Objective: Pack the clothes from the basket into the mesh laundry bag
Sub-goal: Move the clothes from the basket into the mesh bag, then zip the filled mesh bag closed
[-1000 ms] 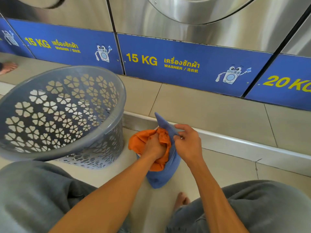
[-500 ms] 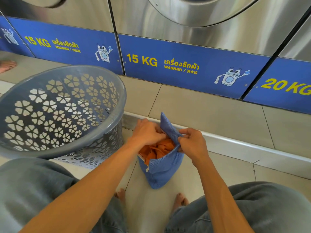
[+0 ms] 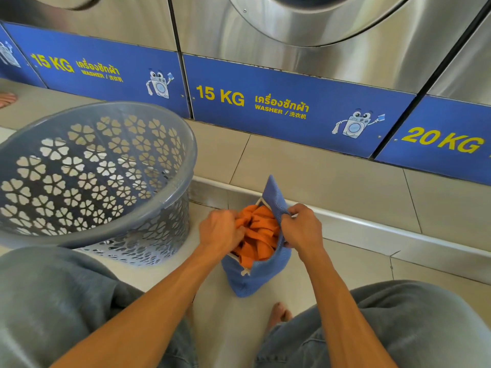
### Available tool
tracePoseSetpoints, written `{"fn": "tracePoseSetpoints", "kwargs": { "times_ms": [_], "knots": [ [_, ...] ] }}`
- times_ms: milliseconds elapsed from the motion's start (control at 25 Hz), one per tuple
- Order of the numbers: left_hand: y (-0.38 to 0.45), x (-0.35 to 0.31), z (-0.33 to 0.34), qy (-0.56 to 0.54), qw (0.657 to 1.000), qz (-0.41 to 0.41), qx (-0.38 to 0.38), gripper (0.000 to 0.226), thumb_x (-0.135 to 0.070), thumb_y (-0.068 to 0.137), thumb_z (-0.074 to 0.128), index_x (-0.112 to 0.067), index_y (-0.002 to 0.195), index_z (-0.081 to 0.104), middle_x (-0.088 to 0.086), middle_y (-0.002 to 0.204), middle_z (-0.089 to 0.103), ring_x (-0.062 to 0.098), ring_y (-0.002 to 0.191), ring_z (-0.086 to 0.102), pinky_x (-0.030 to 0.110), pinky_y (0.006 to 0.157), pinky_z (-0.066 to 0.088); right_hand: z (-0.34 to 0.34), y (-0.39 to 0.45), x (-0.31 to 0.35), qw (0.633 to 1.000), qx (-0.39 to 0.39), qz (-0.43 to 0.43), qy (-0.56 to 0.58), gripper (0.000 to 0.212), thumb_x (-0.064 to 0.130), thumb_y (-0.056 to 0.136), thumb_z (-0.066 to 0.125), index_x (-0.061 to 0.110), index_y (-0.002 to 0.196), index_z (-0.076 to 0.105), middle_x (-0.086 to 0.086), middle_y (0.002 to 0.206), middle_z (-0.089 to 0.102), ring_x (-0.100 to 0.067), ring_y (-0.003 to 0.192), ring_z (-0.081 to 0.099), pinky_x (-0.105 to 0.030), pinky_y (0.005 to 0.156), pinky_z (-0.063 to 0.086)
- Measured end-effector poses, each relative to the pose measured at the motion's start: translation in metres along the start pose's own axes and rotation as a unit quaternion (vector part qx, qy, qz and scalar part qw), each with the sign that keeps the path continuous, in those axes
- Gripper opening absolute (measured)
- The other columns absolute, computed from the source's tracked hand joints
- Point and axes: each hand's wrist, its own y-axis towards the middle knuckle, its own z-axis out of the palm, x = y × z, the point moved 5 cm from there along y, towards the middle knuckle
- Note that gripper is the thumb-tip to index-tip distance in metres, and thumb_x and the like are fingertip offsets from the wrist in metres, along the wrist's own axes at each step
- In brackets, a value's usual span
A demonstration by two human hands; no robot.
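A blue mesh laundry bag (image 3: 252,281) stands on the tiled floor between my knees, its mouth open upward. Crumpled orange cloth (image 3: 259,235) fills the opening. My left hand (image 3: 219,232) grips the bag's left rim, fingers curled against the orange cloth. My right hand (image 3: 301,228) is closed on the bag's right rim, pulling it outward. The grey plastic laundry basket (image 3: 170,192) with flower-shaped holes sits tilted to the left; I see no clothes in the part of its inside that shows.
Steel washing machines with blue 15 KG and 20 KG panels (image 3: 279,107) line the back on a raised tiled step (image 3: 318,176) with a metal edge. My knees in grey trousers (image 3: 398,328) and bare toes (image 3: 277,313) flank the bag. Another person's foot (image 3: 6,98) shows far left.
The orange cloth hung outside the bag a second ago; my left hand pushed it down inside. Both hands now hold the rim apart, and the bag's mouth is wider.
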Motion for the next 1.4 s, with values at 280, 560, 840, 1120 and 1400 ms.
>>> {"fn": "tracePoseSetpoints", "kwargs": {
  "times_ms": [280,560,840,1120,1400],
  "knots": [
    [-0.005,-0.039,0.031,-0.178,0.968,0.074,0.16,0.029,-0.033,0.089,0.06,-0.009,0.075,0.068,0.006,0.072,0.069,0.025,0.072,0.064,0.035,0.064,0.051,0.001,-0.001,-0.008,0.989,0.026,0.037,0.142,0.006,0.018,0.085,0.06,0.018,0.084,0.066,-0.009,0.077,0.072,-0.025,0.07,0.07,-0.043,0.065,0.062],
    [-0.006,-0.049,0.068,-0.183,0.955,0.046,0.231,0.035,-0.031,0.097,0.047,-0.014,0.128,0.049,0.012,0.108,0.065,0.028,0.092,0.061,0.038,0.083,0.051,0.008,-0.014,-0.005,0.973,0.145,0.044,0.173,0.006,0.009,0.086,0.066,0.006,0.091,0.067,-0.011,0.081,0.066,-0.022,0.07,0.064,-0.028,0.053,0.057],
    [-0.003,-0.072,0.052,-0.395,0.876,0.048,0.272,0.028,-0.03,0.087,0.066,-0.021,0.114,0.069,0.002,0.117,0.067,0.016,0.1,0.066,0.029,0.086,0.054,-0.027,0.005,-0.015,0.995,0.026,0.053,0.081,0.015,0.01,0.077,0.06,0.018,0.089,0.065,-0.012,0.082,0.073,-0.029,0.072,0.072,-0.045,0.066,0.063],
    [-0.017,-0.064,0.053,-0.558,0.73,-0.062,0.39,0.017,-0.011,0.085,0.069,-0.017,0.1,0.064,0.006,0.092,0.067,0.016,0.077,0.065,0.029,0.075,0.052,-0.026,0.0,-0.009,1.0,0.017,-0.011,0.0,0.024,0.011,0.074,0.055,0.026,0.089,0.064,0.0,0.089,0.073,-0.027,0.083,0.069,-0.043,0.079,0.058],
    [-0.026,-0.066,0.053,-0.57,0.69,-0.073,0.441,0.028,-0.012,0.089,0.065,-0.017,0.117,0.066,0.008,0.099,0.067,0.018,0.086,0.064,0.029,0.079,0.052,-0.028,-0.003,-0.009,0.999,-0.004,-0.033,0.026,0.02,0.011,0.078,0.061,0.022,0.092,0.069,0.002,0.085,0.073,-0.022,0.084,0.069,-0.035,0.076,0.057]
  ]
}}
